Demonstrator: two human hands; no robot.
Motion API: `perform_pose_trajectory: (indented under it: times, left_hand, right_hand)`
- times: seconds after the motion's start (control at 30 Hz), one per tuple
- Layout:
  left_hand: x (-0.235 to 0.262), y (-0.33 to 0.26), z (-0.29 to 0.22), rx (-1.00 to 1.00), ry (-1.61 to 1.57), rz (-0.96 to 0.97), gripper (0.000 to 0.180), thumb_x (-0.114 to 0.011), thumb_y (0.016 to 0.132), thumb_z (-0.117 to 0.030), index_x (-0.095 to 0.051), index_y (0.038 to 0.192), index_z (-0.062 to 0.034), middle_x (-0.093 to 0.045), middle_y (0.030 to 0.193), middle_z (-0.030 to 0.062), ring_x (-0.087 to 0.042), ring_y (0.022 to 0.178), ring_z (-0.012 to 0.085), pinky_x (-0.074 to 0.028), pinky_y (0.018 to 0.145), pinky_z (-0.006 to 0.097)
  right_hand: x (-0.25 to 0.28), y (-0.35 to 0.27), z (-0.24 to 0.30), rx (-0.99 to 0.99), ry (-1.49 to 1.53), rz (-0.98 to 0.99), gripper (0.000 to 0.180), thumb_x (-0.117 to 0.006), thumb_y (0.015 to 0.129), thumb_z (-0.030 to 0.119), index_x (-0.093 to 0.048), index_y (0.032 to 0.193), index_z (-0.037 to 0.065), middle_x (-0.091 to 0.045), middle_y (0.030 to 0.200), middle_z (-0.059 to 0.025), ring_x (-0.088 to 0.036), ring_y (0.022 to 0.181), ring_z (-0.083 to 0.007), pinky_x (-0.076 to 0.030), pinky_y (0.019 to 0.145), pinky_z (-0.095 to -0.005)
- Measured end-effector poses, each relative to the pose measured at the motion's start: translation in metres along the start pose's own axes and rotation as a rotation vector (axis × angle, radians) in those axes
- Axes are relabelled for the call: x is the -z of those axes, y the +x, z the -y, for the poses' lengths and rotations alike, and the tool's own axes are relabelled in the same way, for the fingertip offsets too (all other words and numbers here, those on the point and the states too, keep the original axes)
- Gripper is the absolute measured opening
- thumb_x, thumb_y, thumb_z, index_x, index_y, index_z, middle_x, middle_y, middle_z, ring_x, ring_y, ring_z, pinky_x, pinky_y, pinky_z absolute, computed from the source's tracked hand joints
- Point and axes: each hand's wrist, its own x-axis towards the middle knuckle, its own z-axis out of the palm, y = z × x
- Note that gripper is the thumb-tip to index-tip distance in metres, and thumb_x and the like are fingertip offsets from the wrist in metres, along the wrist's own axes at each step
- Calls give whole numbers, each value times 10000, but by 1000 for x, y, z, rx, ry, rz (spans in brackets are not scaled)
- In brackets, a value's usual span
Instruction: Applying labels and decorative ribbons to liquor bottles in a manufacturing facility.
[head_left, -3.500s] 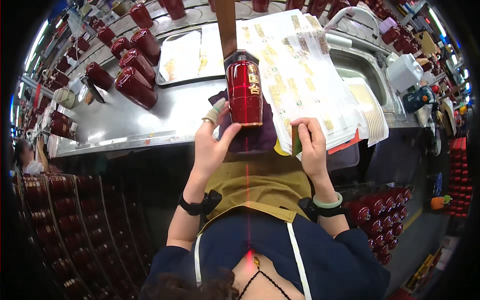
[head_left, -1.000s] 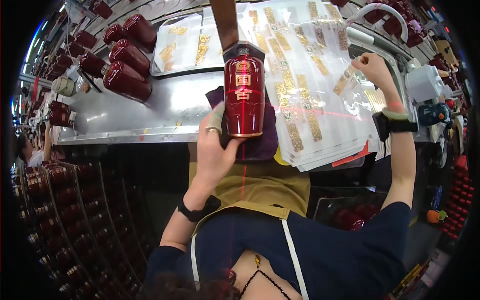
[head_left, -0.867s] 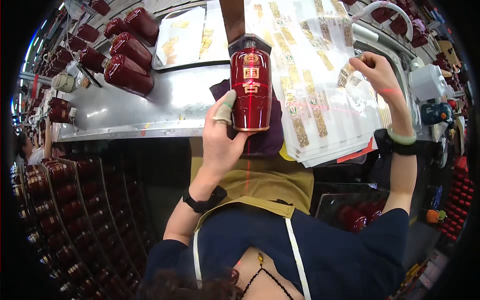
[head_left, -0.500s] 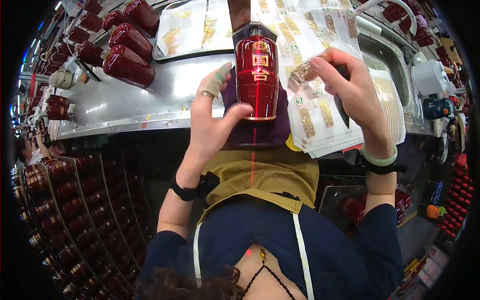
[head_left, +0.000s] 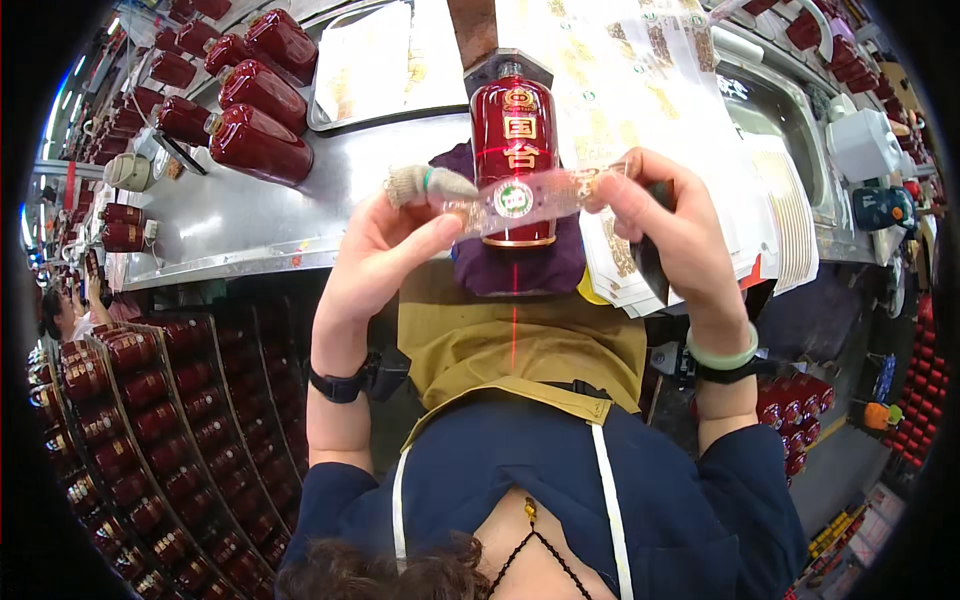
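Observation:
A clear film strip (head_left: 545, 202) with gold marks and a round green-and-white emblem is stretched across the lower part of a dark red bottle (head_left: 513, 110). My left hand (head_left: 395, 235), with cloth covers on a finger, pinches one end of the strip. At its other end my right hand (head_left: 665, 215) grips it between thumb and fingers; a dark flat object (head_left: 652, 262) also shows at that palm. The bottle lies on a purple cloth (head_left: 520, 277), its neck pointing away from me and gold characters facing up. A red light line runs down its middle.
Several red bottles (head_left: 262, 145) lie at the left of the metal table (head_left: 220, 215). A tray (head_left: 365, 65) of transfer sheets sits behind; more sheets (head_left: 600, 120) are stacked at the right beside a sink (head_left: 775, 110). Racks of bottles (head_left: 150, 400) stand lower left.
My right hand has brought the film strip left from above the sheets to the bottle. My left hand has left the bottle's side and taken the strip's other end.

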Motion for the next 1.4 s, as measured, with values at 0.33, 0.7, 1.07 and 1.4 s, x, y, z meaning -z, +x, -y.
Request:
perform_pose_trajectory:
  times: [0.33,0.7,1.07,1.4]
  left_hand:
    - [5,32,38,156,83,-94,344,-753,954,-68,-605,1263,-33,-512,877,-75,-547,869,43,-450,793,217]
    - [-3,30,58,88,-183,-165,208,-707,991,-63,-618,1178,-43,-679,1061,7,-632,975,80,-509,855,249]
    - [7,31,62,107,-170,-120,150,-702,1002,-107,-636,1125,-49,-679,1006,-1,-631,934,79,-506,808,247]
    - [2,30,63,128,-181,-169,247,-691,998,-67,-608,1228,-33,-684,1068,26,-625,941,92,-505,822,251]
  right_hand:
    - [-11,2,-78,-103,-44,-248,235,-738,990,257,-709,912,37,-604,744,46,-470,669,-38,-374,601,-233]
    - [-27,9,-87,-89,303,-250,177,-798,921,103,-674,1028,36,-653,866,3,-550,753,-57,-445,675,-227]
    - [-32,9,-83,-129,226,-250,234,-782,929,81,-681,1134,29,-640,886,16,-548,776,-55,-445,702,-212]
    - [-29,11,-84,-153,236,-223,213,-768,944,100,-697,1130,25,-640,884,30,-545,781,-48,-439,705,-209]
